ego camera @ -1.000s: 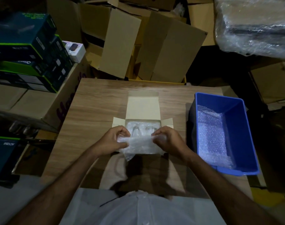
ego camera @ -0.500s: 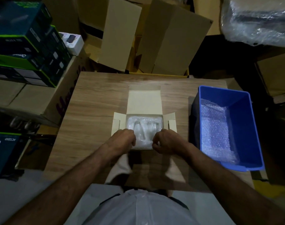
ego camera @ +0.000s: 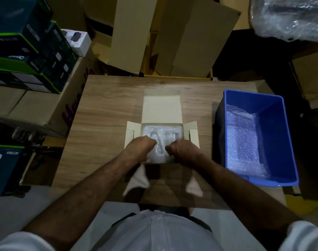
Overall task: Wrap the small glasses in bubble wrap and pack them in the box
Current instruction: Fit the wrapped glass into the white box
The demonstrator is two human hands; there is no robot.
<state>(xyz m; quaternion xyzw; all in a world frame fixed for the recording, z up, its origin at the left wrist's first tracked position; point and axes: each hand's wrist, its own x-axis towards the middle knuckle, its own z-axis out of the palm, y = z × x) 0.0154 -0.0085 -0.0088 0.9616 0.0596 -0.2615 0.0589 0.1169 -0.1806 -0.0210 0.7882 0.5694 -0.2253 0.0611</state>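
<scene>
A small cream cardboard box (ego camera: pixel 161 109) lies open in the middle of the wooden table (ego camera: pixel 107 116), lid folded back and side flaps out. Inside it lie small glasses wrapped in bubble wrap (ego camera: pixel 160 136). My left hand (ego camera: pixel 141 148) and my right hand (ego camera: pixel 183 151) are both curled, pressing a wrapped bundle down at the near end of the box. Their fingers hide most of that bundle, and only a strip of wrap shows between them.
A blue plastic bin (ego camera: pixel 274 113) with a sheet of bubble wrap (ego camera: pixel 243 142) inside stands on the table's right side. Cardboard cartons (ego camera: pixel 196 38) lean behind the table. Stacked dark retail boxes (ego camera: pixel 26 51) sit on a carton at the left.
One second ago my hands held the wrapped bundle above the box's near edge. They have lowered it into the box and now press on it.
</scene>
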